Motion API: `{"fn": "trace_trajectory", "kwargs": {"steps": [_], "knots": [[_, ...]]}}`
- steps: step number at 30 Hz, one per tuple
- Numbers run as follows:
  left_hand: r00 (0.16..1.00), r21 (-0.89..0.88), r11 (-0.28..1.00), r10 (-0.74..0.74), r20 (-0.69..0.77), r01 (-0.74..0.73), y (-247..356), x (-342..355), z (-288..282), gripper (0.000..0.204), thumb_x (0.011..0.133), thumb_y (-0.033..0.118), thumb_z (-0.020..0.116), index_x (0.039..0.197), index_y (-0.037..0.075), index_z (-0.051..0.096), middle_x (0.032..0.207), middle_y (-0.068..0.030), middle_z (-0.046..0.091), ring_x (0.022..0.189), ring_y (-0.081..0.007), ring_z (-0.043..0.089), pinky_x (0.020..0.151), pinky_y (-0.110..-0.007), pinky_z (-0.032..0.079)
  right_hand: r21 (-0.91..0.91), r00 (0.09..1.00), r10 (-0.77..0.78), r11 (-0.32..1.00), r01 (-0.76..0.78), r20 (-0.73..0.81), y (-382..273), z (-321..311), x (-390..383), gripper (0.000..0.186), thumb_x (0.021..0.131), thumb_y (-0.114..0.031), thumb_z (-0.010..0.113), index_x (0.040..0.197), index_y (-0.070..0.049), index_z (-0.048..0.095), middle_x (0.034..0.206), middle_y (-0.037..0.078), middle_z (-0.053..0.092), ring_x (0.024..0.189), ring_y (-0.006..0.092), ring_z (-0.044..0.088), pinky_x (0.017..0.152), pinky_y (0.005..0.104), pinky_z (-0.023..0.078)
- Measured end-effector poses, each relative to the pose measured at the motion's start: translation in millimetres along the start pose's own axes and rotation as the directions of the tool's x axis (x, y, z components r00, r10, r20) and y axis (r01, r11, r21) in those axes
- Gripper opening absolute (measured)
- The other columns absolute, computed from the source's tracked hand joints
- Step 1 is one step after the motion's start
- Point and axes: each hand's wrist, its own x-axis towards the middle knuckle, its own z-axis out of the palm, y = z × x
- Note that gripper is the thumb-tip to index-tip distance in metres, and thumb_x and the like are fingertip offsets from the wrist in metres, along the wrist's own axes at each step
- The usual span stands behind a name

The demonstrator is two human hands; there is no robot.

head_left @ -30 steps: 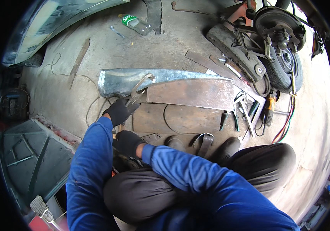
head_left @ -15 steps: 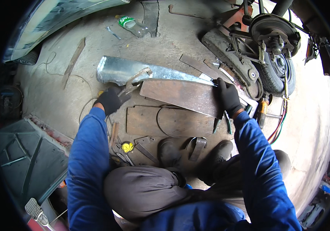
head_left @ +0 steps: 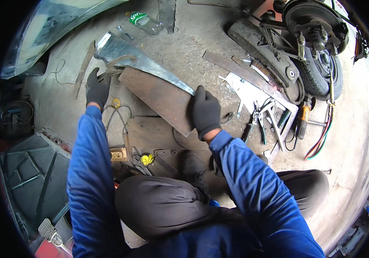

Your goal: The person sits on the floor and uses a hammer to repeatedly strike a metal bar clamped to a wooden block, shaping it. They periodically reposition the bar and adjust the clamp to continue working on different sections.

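A curved galvanised sheet-metal piece (head_left: 139, 60) lies along a rusty brown metal plate (head_left: 156, 92), both slanting down to the right. A locking clamp (head_left: 118, 62) grips them near the left end. My left hand (head_left: 97, 89), in a black glove, is at the clamp's handles, one finger pointing up and the others closed about the handle end. My right hand (head_left: 206, 112), also gloved, is closed on the right end of the plate and sheet, thumb on top. Its fingers under the plate are hidden.
A brown board (head_left: 150, 133) lies beneath the work. Right of it are tin snips (head_left: 253, 122), white sheet offcuts (head_left: 244, 90), a yellow angle grinder (head_left: 303, 120) and a wheel (head_left: 318, 79). A yellow tape measure (head_left: 147, 159) sits near my foot; a plastic bottle (head_left: 150, 25) lies farther off.
The clamped sheet and plate have moved left and turned, left end farther away and right end nearer. My left hand has gone left and away; my right hand has come left and nearer.
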Motion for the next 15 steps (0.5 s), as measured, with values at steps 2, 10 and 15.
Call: {"fn": "trace_trajectory", "kwargs": {"steps": [2, 10, 15], "knots": [[0.972, -0.161, 0.971, 0.144, -0.186, -0.174, 20.2, -38.0, 9.8, 0.063, 0.100, 0.033, 0.078, 0.149, -0.002, 0.059, 0.150, -0.0293, 0.061, 0.137, -0.0449, 0.060, 0.118, -0.049, 0.046, -0.011, 0.996, -0.079, 0.997, 0.079, 0.028, -9.3, 16.1, -1.3, 0.045, 0.111, -0.038, 0.050, 0.103, 0.000, 0.073, 0.110, 0.030, 0.075, 0.099, 0.0538, 0.070, 0.087, 0.0606, 0.054], [0.900, 0.089, 0.897, 0.436, -0.010, -0.433, 141.9, -127.8, 57.4, 0.065, 0.109, 0.046, 0.062, 0.166, 0.018, 0.046, 0.172, -0.0258, 0.039, 0.159, -0.0516, 0.031, 0.131, -0.066, 0.017, 0.451, 0.756, -0.061, 0.833, -0.320, 0.651, 57.9, -50.7, 79.0, 0.085, 0.110, -0.073, 0.046, 0.154, -0.002, 0.059, 0.130, 0.015, 0.074, 0.103, 0.0241, 0.072, 0.095, 0.0376, 0.056], [0.906, 0.048, 0.905, 0.423, 0.015, -0.423, 145.5, -125.5, 53.5, 0.061, 0.110, 0.042, 0.060, 0.166, 0.021, 0.047, 0.174, -0.0230, 0.036, 0.160, -0.0520, 0.030, 0.131, -0.066, 0.016, -0.556, 0.731, 0.039, 0.677, 0.483, 0.681, 154.4, -62.6, 41.2, 0.107, 0.093, -0.075, 0.071, 0.166, -0.005, 0.039, 0.139, 0.031, 0.067, 0.126, 0.0466, 0.068, 0.113, 0.0559, 0.048]]}}
